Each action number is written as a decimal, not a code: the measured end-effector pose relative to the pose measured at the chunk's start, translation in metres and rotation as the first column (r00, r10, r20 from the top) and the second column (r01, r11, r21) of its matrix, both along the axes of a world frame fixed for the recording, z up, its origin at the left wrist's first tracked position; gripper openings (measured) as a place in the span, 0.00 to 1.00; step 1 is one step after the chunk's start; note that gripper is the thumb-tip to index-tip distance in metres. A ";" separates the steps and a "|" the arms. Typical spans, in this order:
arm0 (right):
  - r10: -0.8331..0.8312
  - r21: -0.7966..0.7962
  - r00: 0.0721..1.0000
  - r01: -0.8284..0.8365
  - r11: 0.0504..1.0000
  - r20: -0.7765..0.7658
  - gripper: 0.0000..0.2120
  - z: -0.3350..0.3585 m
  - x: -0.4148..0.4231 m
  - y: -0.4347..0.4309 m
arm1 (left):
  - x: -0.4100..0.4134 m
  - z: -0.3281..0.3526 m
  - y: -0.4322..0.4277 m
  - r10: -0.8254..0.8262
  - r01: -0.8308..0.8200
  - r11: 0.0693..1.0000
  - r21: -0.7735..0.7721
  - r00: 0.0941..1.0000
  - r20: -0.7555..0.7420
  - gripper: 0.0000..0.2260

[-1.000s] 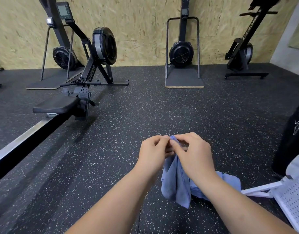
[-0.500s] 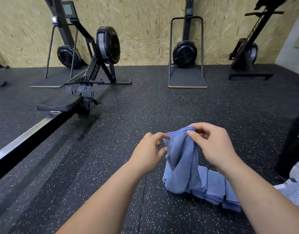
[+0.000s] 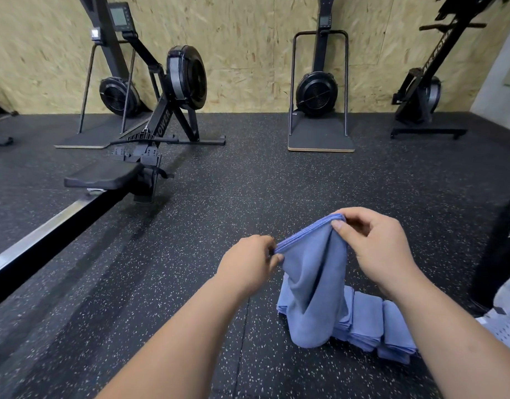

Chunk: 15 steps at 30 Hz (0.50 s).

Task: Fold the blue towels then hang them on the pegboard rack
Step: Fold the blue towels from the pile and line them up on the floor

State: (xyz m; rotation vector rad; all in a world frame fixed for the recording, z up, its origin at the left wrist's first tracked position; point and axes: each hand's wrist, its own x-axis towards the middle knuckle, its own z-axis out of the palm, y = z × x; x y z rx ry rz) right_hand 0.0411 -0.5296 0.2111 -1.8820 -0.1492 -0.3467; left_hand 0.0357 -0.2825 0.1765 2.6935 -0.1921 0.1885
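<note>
**Blue towel pinched by both hands above a folded pile**

Blue cloth is gripped at its hemmed top edge. One corner is pinched between the thumb and fingers of the left hand (image 3: 248, 263), and the other end of the edge is pinched by the right hand (image 3: 374, 249), which is held higher and further away. The towel (image 3: 311, 283) is thus hung slantwise in the air, and its lower part is draped down onto the floor (image 3: 277, 182).

Just behind and to the right of it, a row of folded blue towels (image 3: 366, 321) is laid on the speckled black rubber. A corner of a white pegboard rack (image 3: 507, 332) is seen at the lower right edge.

A rowing machine (image 3: 150, 133) is stretched across the left side. Further machines are stood against the chipboard wall (image 3: 248, 53).
</note>
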 end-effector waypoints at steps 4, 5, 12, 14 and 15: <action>-0.182 -0.385 0.983 0.159 0.909 -0.024 0.03 -0.016 0.009 -0.014 | 0.003 0.014 0.010 0.060 -0.042 0.995 -0.085 0.975 0.212 0.05; -0.194 -0.458 0.980 0.155 0.875 -0.038 0.04 -0.020 0.010 -0.016 | 0.004 0.016 0.011 0.036 -0.008 0.995 -0.102 0.962 0.272 0.04; -0.209 -0.568 0.976 0.140 0.811 -0.057 0.07 -0.029 0.012 -0.014 | -0.001 0.020 0.014 -0.027 0.090 0.979 -0.183 0.947 0.320 0.06; -0.209 -0.536 0.977 0.152 0.830 -0.047 0.07 -0.027 0.013 -0.015 | 0.001 0.021 0.018 -0.019 0.059 0.988 -0.142 0.963 0.270 0.08; -0.206 -0.526 0.977 0.151 0.837 -0.048 0.07 -0.025 0.012 -0.015 | 0.002 0.021 0.019 -0.017 0.044 0.993 -0.110 0.972 0.236 0.08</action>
